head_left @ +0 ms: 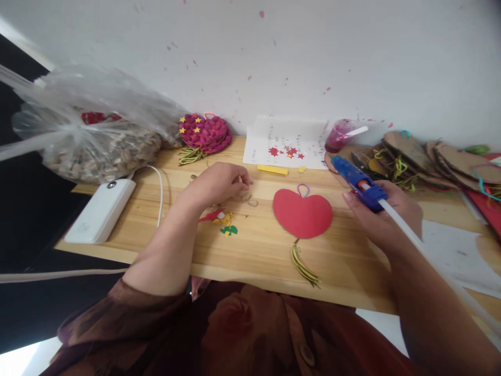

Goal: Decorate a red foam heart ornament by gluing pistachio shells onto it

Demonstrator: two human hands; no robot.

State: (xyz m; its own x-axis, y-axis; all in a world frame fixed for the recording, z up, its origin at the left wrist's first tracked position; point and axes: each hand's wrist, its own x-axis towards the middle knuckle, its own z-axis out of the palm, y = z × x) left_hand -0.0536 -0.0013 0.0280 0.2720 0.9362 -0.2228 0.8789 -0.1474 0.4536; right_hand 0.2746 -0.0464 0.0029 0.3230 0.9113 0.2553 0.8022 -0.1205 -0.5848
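My right hand (385, 216) is closed around a blue glue gun (358, 183) with a white glue stick (426, 256) sticking out of its back. The gun's nozzle points up and to the left, to the right of a red heart-shaped cutout (302, 213) lying flat on the wooden table (254, 256). A purple loop tops the heart and a yellow-green tassel (303, 266) trails from its tip. My left hand (221, 183) rests on the table left of the heart, fingers curled over small pale shells (250, 198). Small coloured paper scraps (223, 219) lie below it.
A clear plastic bag of shells (97, 146) and a white power bank (99, 211) with cable sit at the left. Finished purple-red ornaments (205, 130) lie at the back, beside white paper with red stars (285, 149), a pink cup (340, 136) and cardboard cutouts (430, 156).
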